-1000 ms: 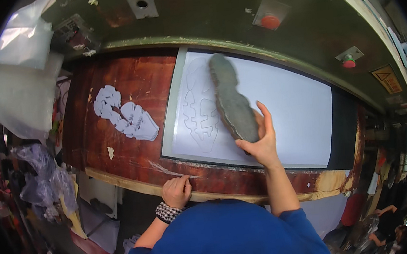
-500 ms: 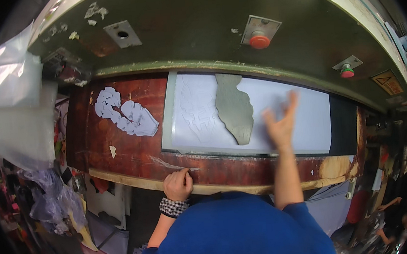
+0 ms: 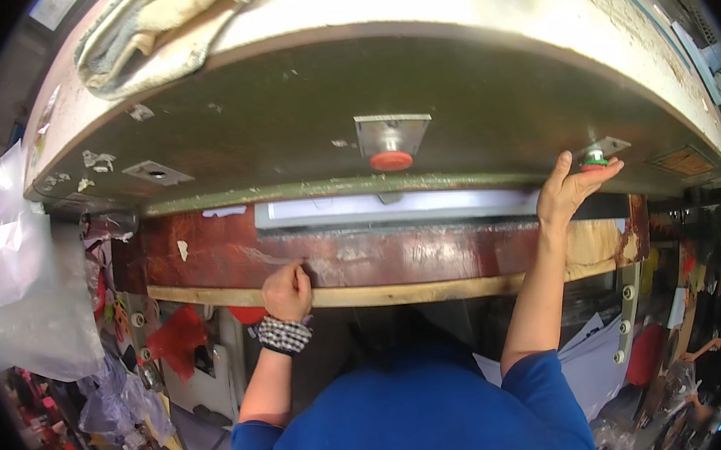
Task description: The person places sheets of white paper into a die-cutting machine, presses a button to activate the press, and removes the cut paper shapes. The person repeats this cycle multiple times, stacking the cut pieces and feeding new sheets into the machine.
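Over the red-brown surface [image 3: 440, 254] juts a dark green machine front [image 3: 265, 113], its green push button [image 3: 595, 165] at our right hand [image 3: 562, 196], right of the red button [image 3: 391, 161].
Our right fingers spread from the thumb, though we cannot tell whether they press; our left hand [image 3: 287, 291] is curled at the wooden edge [image 3: 418, 292]. If the left slid forward under the overhang, it could get pinched.

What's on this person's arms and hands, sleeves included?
Plain blue short sleeves leave both forearms bare. The left hand is gloveless, with a black-and-white checked band around its wrist. The right hand is also gloveless, its wrist bare.
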### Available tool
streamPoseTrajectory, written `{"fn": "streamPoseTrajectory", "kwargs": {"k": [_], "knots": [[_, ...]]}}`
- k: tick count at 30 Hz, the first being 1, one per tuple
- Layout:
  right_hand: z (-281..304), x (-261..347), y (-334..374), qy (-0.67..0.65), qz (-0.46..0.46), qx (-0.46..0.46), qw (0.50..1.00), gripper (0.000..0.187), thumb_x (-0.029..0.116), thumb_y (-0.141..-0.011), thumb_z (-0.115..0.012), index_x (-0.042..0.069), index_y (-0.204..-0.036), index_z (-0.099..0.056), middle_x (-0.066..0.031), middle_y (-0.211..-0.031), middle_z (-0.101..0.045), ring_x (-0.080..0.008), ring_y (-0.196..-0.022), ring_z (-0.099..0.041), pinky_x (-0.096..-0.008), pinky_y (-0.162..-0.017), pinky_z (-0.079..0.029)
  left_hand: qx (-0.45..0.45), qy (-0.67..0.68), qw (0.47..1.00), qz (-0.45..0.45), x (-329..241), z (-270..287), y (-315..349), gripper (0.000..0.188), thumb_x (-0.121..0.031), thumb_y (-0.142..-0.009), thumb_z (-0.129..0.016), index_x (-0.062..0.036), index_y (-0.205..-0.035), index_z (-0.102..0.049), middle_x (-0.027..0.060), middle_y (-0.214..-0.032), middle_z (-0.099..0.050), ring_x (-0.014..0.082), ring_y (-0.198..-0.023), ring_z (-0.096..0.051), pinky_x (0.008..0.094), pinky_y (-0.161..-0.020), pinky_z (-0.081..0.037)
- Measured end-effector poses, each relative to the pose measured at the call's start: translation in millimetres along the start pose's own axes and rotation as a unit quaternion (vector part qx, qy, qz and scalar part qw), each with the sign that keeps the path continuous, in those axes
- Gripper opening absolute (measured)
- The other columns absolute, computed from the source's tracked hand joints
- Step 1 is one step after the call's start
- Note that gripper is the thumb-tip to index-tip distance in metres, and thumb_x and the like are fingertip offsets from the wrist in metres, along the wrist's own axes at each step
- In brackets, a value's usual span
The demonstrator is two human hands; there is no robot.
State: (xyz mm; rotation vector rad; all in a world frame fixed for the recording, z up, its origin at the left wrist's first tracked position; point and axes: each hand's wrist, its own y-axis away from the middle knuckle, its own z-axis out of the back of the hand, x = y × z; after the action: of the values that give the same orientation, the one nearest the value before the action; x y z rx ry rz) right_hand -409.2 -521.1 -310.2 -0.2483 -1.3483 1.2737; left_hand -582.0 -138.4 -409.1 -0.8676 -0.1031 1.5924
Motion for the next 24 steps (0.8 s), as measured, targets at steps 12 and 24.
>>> {"fn": "streamPoseTrajectory", "kwargs": {"k": [12, 24], "knots": [[84, 19, 169, -0.106, -0.111, 0.362, 0.919, 0.012, 0.005, -0.079, -0.062, 0.001, -0.089, -0.067, -0.0167, -0.082, -0.064, -0.0323, -0.076, -0.061, -0.0364, -0.069, -0.049, 0.012, 0.009, 0.999, 0.034, 9, 3, 4, 0.007, -0.010, -0.078, -0.061, -0.0074, -0.083, -0.066, 0.0091, -0.059, -0.056, 0.0271, -0.056, -0.057, 0.0386, -0.055, -0.047], [41, 109, 154, -0.142, -0.001, 0.406, 0.903, 0.080, 0.020, -0.067, -0.076, 0.004, -0.135, -0.038, -0.0246, -0.128, -0.045, -0.0439, -0.127, -0.030, -0.0472, -0.103, -0.032, 0.063, -0.013, 0.997, 0.032, -22, 70, 107, 0.009, -0.008, -0.078, -0.060, -0.0057, -0.084, -0.065, 0.0107, -0.074, -0.064, 0.0289, -0.067, -0.060, 0.0385, -0.063, -0.047]]}}
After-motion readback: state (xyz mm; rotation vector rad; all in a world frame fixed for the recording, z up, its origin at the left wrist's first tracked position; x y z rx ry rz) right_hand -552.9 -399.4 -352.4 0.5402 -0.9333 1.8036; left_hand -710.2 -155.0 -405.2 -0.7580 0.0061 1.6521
